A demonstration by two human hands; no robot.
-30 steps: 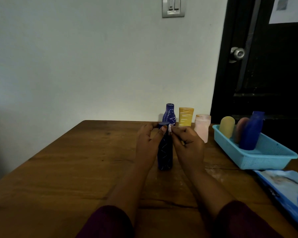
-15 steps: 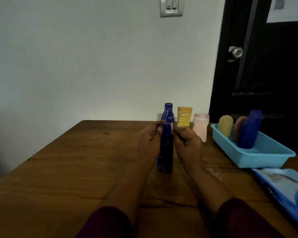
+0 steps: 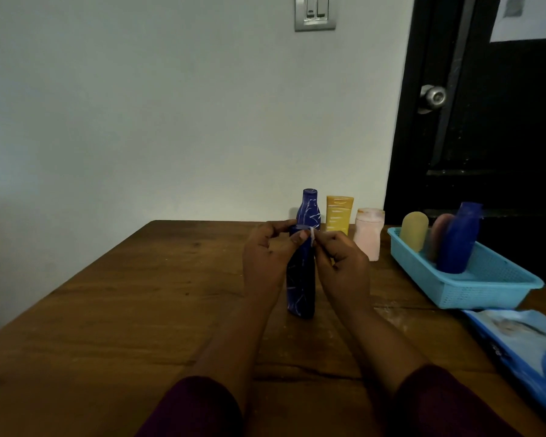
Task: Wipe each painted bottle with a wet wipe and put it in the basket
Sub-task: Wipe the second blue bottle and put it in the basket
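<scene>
Wooden table (image 3: 108, 310) bears the streaked blue bottle (image 3: 300, 285), upright; left hand (image 3: 265, 263) curls its grip round the top, right hand (image 3: 344, 263) pinches a white wipe (image 3: 312, 238) there. Behind stand three bottles (image 3: 338, 214); basket (image 3: 486, 288) right, holding three more.

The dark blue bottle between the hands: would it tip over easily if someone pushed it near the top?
Probably yes: the dark blue bottle stands tall and narrow on the table, so a push up high could topple it. It looks rigid, showing no dent where the left hand grips its top. Lying down, its rounded body might roll.
</scene>
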